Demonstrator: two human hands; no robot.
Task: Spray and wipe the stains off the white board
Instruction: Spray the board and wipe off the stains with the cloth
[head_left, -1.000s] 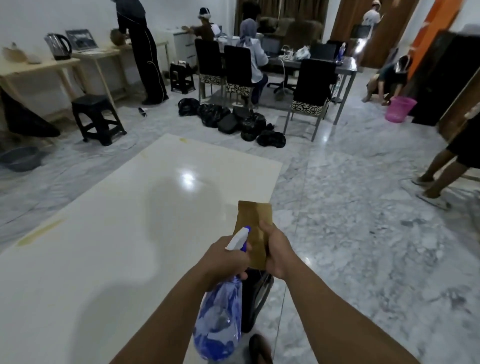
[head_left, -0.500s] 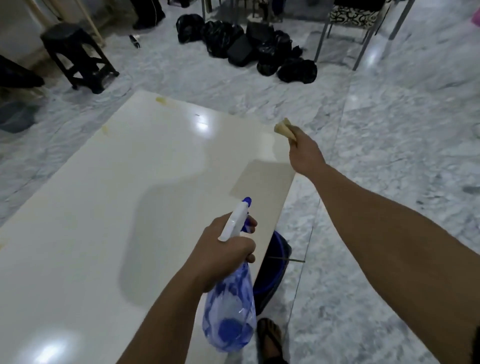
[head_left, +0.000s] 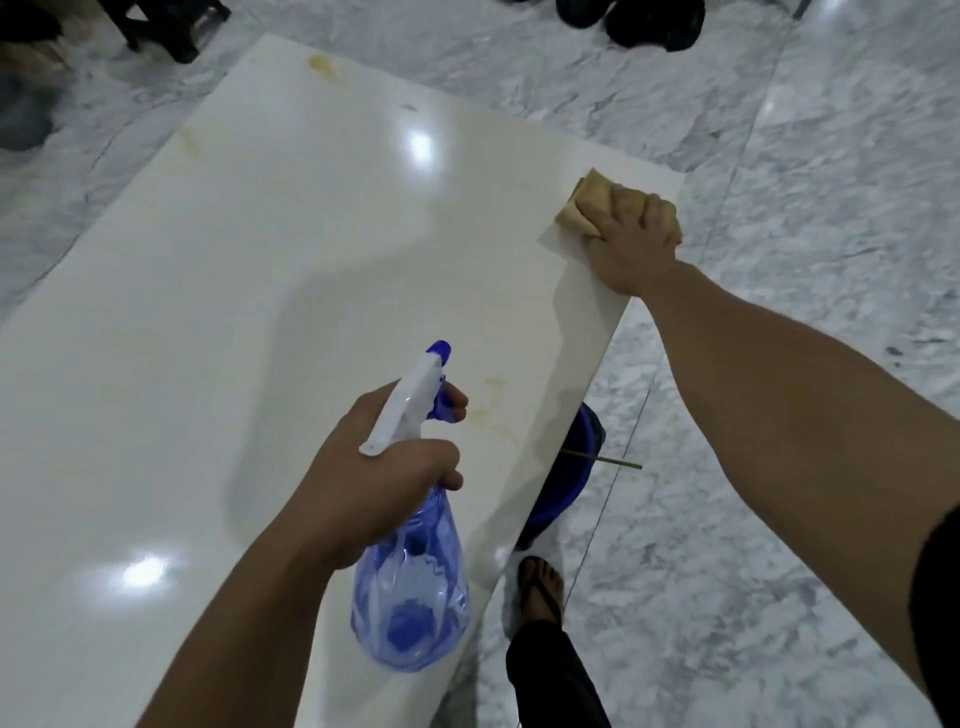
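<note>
A large glossy white board (head_left: 260, 291) fills the left and middle of the view. Yellowish stains mark it: one at the far corner (head_left: 323, 65), one on the left (head_left: 191, 141), one just beyond the sprayer (head_left: 493, 410). My left hand (head_left: 384, 467) grips a blue see-through spray bottle (head_left: 410, 587) with a white trigger head, nozzle pointing at the board, one finger on the trigger. My right hand (head_left: 631, 244) presses a folded tan cloth (head_left: 589, 205) flat onto the board's far right corner.
Grey marble floor (head_left: 779, 364) surrounds the board. A blue bucket (head_left: 571, 467) with a thin stick sits under the board's right edge, beside my sandalled foot (head_left: 540, 587). Black bags (head_left: 654, 21) lie beyond the board, and a dark stool (head_left: 166, 26) stands at the top left.
The view has tilted down onto the board. My right hand has carried the cloth from beside the bottle out to the far right corner and pressed it down. The bottle stays in my left hand.
</note>
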